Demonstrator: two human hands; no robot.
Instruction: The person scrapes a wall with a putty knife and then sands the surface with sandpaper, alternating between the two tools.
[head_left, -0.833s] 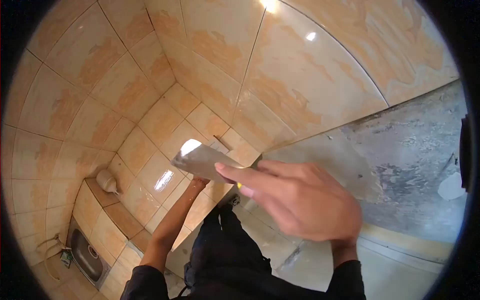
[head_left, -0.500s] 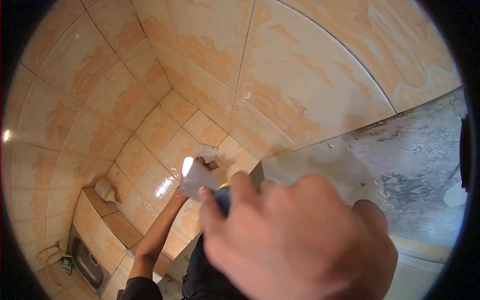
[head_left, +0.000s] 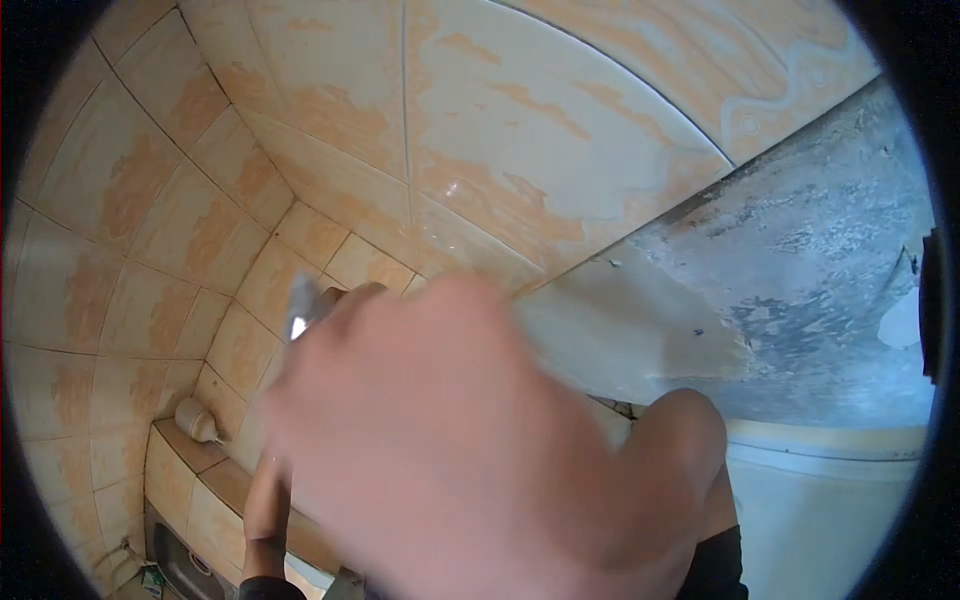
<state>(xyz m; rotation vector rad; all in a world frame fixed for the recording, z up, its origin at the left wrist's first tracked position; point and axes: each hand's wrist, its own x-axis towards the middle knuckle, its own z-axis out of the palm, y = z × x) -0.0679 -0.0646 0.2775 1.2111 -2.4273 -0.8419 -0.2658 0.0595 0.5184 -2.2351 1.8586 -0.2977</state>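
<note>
My right hand (head_left: 430, 440) fills the centre, blurred and close to the camera, its fingers curled. A shiny flat grey piece (head_left: 302, 303) sticks out past its fingertips at the left; the rest of it is hidden. Behind it, my left forearm (head_left: 265, 505) reaches up from a dark sleeve. Only a bit of my left hand (head_left: 352, 292) shows above my right knuckles, so what it holds cannot be made out. Both hands are in front of the orange and cream tiles (head_left: 365, 260).
A white rounded object (head_left: 197, 420) lies on the tiled ledge (head_left: 212, 462) at the left, above a metal sink (head_left: 180, 565). A bare knee (head_left: 683, 430) shows at the right. Beyond it are a grey worn surface (head_left: 800, 250) and a pale rim (head_left: 820, 440).
The view has shifted. My right hand has moved left and now covers most of my left hand. The flat grey piece has moved left and looks narrower. More of the knee shows.
</note>
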